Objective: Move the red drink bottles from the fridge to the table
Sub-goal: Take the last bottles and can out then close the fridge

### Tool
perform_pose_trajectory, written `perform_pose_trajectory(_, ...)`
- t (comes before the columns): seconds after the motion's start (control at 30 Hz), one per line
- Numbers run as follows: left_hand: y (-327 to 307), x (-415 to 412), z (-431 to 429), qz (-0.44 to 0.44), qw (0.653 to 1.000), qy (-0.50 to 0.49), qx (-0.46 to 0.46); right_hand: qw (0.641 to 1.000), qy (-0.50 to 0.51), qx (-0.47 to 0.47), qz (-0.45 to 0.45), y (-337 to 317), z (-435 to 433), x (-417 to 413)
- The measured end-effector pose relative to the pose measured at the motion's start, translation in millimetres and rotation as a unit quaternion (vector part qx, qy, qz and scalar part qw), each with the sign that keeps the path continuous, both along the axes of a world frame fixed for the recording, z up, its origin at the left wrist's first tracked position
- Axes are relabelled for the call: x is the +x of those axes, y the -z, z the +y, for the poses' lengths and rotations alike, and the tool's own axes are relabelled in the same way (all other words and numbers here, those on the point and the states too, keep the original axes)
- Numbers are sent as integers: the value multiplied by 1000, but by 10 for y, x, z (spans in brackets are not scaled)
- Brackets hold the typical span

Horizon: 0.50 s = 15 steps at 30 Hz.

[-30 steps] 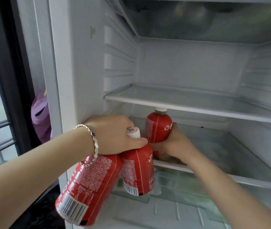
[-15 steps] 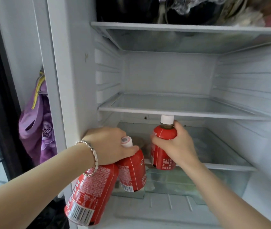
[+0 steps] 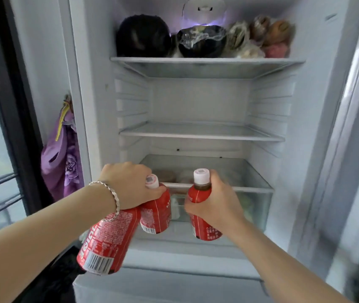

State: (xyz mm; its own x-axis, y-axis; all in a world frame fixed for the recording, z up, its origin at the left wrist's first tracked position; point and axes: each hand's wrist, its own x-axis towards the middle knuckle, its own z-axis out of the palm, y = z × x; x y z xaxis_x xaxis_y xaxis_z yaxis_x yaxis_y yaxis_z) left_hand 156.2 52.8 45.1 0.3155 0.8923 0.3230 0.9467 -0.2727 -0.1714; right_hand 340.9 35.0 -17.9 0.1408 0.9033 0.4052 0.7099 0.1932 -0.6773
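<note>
before the fridge (image 3: 305, 149), two red bottles (image 3: 156, 213) are gripped at the necks by the left hand (image 3: 128, 182), a third bottle (image 3: 198, 193) by the right hand (image 3: 215, 206). all are held caps-up, forward of the shelves (image 3: 200, 133).

3 bottles (image 3: 156, 212) before the fridge (image 3: 200, 101)

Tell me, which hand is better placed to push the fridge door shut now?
The right hand, probably. It holds only one red plastic drink bottle with a white cap, while the left hand grips two such bottles by their tops. What looks like the white door stands on the right side.
</note>
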Motion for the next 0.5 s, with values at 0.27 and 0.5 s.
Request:
perform_pose_trajectory(0.27,302,313,-1229,-15,999,-37,-31,999,-25,-16,-37,-17,-1073,340)
perform_pose_trajectory(0.5,400,566,-2206,-19,998,5,-53,997,-3,-45,-58,23,-2204,643)
